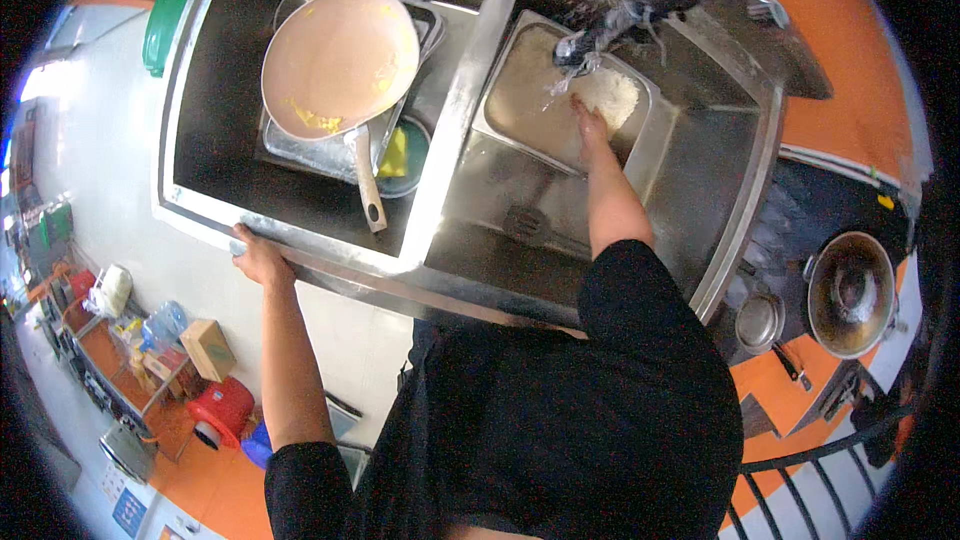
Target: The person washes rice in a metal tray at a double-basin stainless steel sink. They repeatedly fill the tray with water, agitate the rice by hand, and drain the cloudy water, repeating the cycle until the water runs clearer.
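My right hand (592, 127) reaches into a rectangular metal pan (517, 141) in the right sink basin, its fingers at cloudy water beside a heap of pale grains (619, 97) that looks like rice. Water runs into the pan from a dark hose-like spout (577, 49) just above the hand. My left hand (262, 259) rests on the front rim of the steel sink (360, 246), fingers bent over the edge. In the left basin, a frying pan (337, 64) with yellow food scraps lies on stacked metal trays (307, 150).
A yellow piece (395, 154) lies in a round container (415, 172) under the frying pan's handle. A steel divider (442, 165) separates the basins. A green container (169, 22) stands at the left edge. To the right are a wok-like pan (851, 292) and a small pot (760, 322).
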Demonstrator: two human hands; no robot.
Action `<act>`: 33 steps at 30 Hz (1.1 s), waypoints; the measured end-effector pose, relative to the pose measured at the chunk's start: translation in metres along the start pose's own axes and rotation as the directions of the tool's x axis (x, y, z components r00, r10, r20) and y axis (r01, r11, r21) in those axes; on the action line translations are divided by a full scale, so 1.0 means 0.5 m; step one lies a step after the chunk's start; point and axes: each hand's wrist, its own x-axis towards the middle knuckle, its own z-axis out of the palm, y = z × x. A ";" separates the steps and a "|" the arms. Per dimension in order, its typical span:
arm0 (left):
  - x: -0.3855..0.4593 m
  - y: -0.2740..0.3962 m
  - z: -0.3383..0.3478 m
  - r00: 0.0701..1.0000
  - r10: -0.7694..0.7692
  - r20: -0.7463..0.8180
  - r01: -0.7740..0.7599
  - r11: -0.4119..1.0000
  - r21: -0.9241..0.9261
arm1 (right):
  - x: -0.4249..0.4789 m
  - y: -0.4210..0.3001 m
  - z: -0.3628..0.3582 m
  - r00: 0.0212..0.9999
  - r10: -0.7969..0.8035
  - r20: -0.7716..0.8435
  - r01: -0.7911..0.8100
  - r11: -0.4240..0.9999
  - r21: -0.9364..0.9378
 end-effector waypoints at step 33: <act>0.009 0.010 -0.022 1.000 0.009 0.021 -0.011 0.997 0.070 | -0.093 -0.343 0.090 0.872 -0.224 0.436 0.449 0.011 -0.893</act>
